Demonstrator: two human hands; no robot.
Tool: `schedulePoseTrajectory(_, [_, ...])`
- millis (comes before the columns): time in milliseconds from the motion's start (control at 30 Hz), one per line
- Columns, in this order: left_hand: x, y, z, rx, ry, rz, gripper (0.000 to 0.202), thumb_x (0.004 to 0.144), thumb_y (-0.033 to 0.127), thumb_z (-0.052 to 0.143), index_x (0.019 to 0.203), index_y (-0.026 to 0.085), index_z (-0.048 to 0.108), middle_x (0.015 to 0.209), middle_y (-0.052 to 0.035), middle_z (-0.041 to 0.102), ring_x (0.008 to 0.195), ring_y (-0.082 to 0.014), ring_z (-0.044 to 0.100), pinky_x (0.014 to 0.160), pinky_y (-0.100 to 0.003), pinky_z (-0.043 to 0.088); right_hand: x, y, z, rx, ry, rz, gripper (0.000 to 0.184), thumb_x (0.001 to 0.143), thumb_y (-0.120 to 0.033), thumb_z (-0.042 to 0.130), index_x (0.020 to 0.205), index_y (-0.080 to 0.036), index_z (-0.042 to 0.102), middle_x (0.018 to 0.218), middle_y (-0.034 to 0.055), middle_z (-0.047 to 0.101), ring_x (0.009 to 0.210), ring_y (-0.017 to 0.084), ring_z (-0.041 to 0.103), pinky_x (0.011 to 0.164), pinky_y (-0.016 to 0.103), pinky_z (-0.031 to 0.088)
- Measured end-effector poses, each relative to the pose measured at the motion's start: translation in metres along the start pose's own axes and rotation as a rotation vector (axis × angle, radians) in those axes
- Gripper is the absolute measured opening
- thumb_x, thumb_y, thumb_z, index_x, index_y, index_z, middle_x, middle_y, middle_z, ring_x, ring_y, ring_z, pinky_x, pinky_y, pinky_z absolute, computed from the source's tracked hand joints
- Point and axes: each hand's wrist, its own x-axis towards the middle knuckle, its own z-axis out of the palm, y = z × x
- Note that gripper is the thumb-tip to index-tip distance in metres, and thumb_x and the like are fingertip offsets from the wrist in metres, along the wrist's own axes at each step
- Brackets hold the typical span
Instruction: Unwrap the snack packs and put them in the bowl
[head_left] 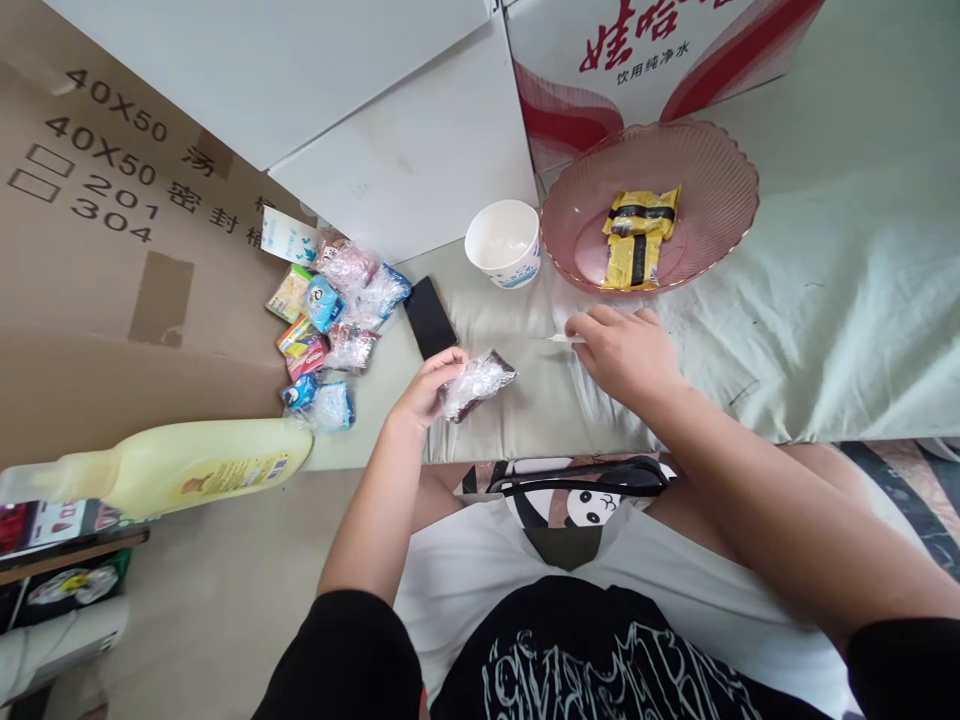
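Observation:
My left hand (430, 388) grips one end of a small dark red packet (480, 384) wrapped in clear bubble wrap. It hovers over the front part of the cloth-covered surface (525, 400). In my right hand (626, 348), closed fingertips pinch a thin, pointed white thing (564, 339) whose kind I cannot make out. Its tip points left toward the packet, apart from it. Beyond my right hand, a pink ribbed bowl (724, 190) holds yellow and black packets (641, 225). A white paper cup (516, 268) stands left of the bowl.
Several small bubble-wrapped packets (352, 300) are heaped at the left, near a black phone (430, 317). A yellow bottle (217, 465) lies at the front left. Cardboard boxes (150, 200) border the left side, and a white-and-red box (570, 110) stands behind.

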Motion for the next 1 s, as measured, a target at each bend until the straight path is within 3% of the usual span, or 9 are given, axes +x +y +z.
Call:
schedulePoseTrajectory(100, [-0.002,-0.004,0.018,-0.038,0.015,0.068,0.029,0.06,0.033,0.081,0.069,0.02,0.056,0.061,0.0057,0.053,0.052,-0.0081,0.046,0.049,-0.019,0.036,0.001,-0.003,0.009,-0.017,0.12,0.06,0.025,0.096,-0.018,0.046,0.105,-0.021,0.069,0.105,0.0133,0.072,0.092,0.029,0.058,0.076,0.041,0.028])
schedulePoseTrajectory(200, [0.003,-0.006,0.029,-0.019,0.039,0.177,0.029,0.068,0.034,0.076,0.068,0.02,0.051,0.072,0.0035,0.054,0.062,-0.0094,0.052,0.06,-0.021,0.046,0.002,-0.009,0.016,0.061,0.132,0.029,0.033,0.096,-0.023,0.045,0.12,-0.018,0.066,0.118,0.017,0.069,0.103,0.033,0.057,0.082,0.043,0.032])
schedulePoseTrajectory(367, [0.014,-0.001,0.017,0.323,0.228,0.55,0.024,0.081,0.042,0.068,0.072,0.022,0.059,0.101,-0.0067,0.066,0.105,-0.023,0.063,0.095,-0.035,0.051,0.001,-0.021,0.023,0.406,0.031,-0.333,0.055,0.097,-0.048,0.046,0.139,-0.015,0.054,0.134,0.0168,0.063,0.116,0.032,0.056,0.093,0.045,0.036])
schedulePoseTrajectory(433, [0.018,0.001,0.012,0.48,0.105,0.623,0.023,0.077,0.039,0.075,0.091,0.023,0.067,0.124,-0.01,0.066,0.124,-0.0279,0.059,0.106,-0.04,0.047,0.0,-0.024,0.026,0.466,0.038,-0.4,0.055,0.097,-0.055,0.044,0.135,-0.018,0.057,0.133,0.0147,0.063,0.116,0.031,0.056,0.094,0.044,0.036])
schedulePoseTrajectory(533, [0.026,-0.005,0.01,0.577,-0.128,0.612,0.052,0.067,0.033,0.084,0.116,0.023,0.067,0.142,-0.0119,0.062,0.136,-0.0309,0.054,0.115,-0.043,0.041,0.0,-0.027,0.03,0.441,0.065,-0.369,0.044,0.1,-0.051,0.043,0.122,-0.021,0.066,0.123,0.0124,0.065,0.108,0.028,0.058,0.089,0.042,0.036])
schedulePoseTrajectory(600, [0.032,-0.014,0.009,0.524,-0.089,0.593,0.043,0.07,0.032,0.083,0.11,0.022,0.071,0.129,-0.0105,0.07,0.125,-0.0285,0.063,0.109,-0.04,0.046,0.002,-0.028,0.033,0.407,0.062,-0.319,0.037,0.101,-0.044,0.042,0.114,-0.022,0.07,0.117,0.0118,0.066,0.104,0.026,0.057,0.087,0.041,0.036])
schedulePoseTrajectory(667, [0.037,-0.023,0.007,0.361,0.072,0.556,0.023,0.077,0.037,0.078,0.093,0.021,0.072,0.101,-0.0068,0.076,0.098,-0.0226,0.071,0.089,-0.033,0.054,0.003,-0.027,0.036,0.391,0.037,-0.291,0.035,0.101,-0.04,0.043,0.108,-0.023,0.072,0.113,0.0114,0.065,0.101,0.025,0.057,0.085,0.04,0.036])
schedulePoseTrajectory(767, [0.038,-0.033,0.003,0.064,0.211,0.439,0.029,0.079,0.049,0.075,0.076,0.021,0.067,0.069,-0.0008,0.066,0.059,-0.014,0.06,0.056,-0.026,0.047,0.004,-0.026,0.04,0.421,-0.004,-0.329,0.036,0.1,-0.045,0.045,0.107,-0.023,0.073,0.109,0.0104,0.064,0.098,0.025,0.057,0.084,0.04,0.038])
schedulePoseTrajectory(1000, [0.031,-0.034,0.003,-0.121,0.255,0.408,0.034,0.076,0.049,0.08,0.073,0.021,0.061,0.063,0.002,0.057,0.055,-0.0107,0.054,0.05,-0.023,0.043,-0.001,-0.032,0.043,0.522,-0.115,-0.498,0.069,0.089,-0.075,0.052,0.135,-0.024,0.061,0.121,0.0114,0.063,0.104,0.028,0.057,0.086,0.042,0.04])
